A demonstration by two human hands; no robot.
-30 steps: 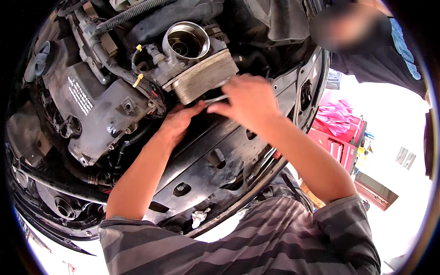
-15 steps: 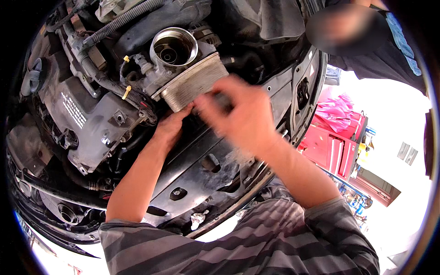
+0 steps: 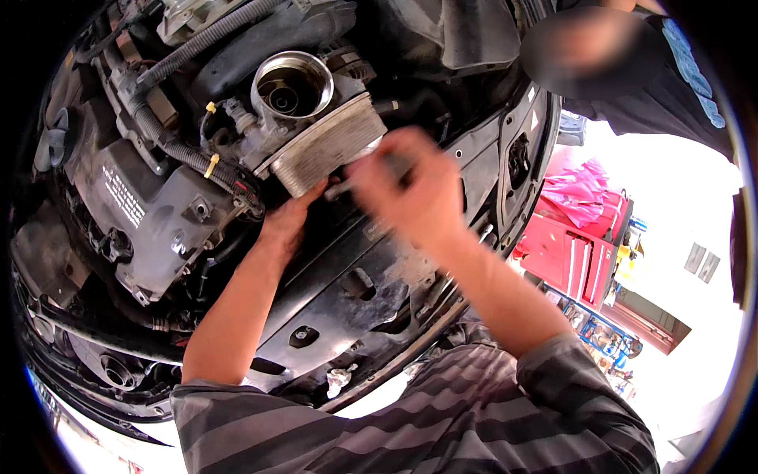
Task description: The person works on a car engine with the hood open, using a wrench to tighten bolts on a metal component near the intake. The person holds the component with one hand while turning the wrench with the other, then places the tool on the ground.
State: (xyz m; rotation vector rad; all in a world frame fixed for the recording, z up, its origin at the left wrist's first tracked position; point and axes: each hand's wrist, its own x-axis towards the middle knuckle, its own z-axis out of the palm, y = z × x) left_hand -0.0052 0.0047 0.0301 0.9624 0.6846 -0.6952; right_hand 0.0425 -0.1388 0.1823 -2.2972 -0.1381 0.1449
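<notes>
Filling the left side, a black engine cover (image 3: 158,213) with pale lettering lies in the engine bay, and a grey corrugated hose (image 3: 162,136) runs along its far right edge, with a yellow tie (image 3: 212,165) around it. Further right, the left hand (image 3: 286,225) reaches in at the near left corner of the finned metal block (image 3: 328,150), its thumb up against the near edge; the other fingers are hidden, so what they grip cannot be told. Just beyond the block stands a round metal housing (image 3: 292,85), open at the top. A black front panel (image 3: 332,304) stretches across the near side. Right of the thumb a small grey piece (image 3: 339,189) shows beside the right hand (image 3: 410,189), which is blurred, fingers curled, near the block's right end; whether it has hold of that piece cannot be told. At the right, a pink cloth (image 3: 576,197) lies on a red cabinet (image 3: 553,249), and a person (image 3: 632,114) in dark clothing stands at the far right.
</notes>
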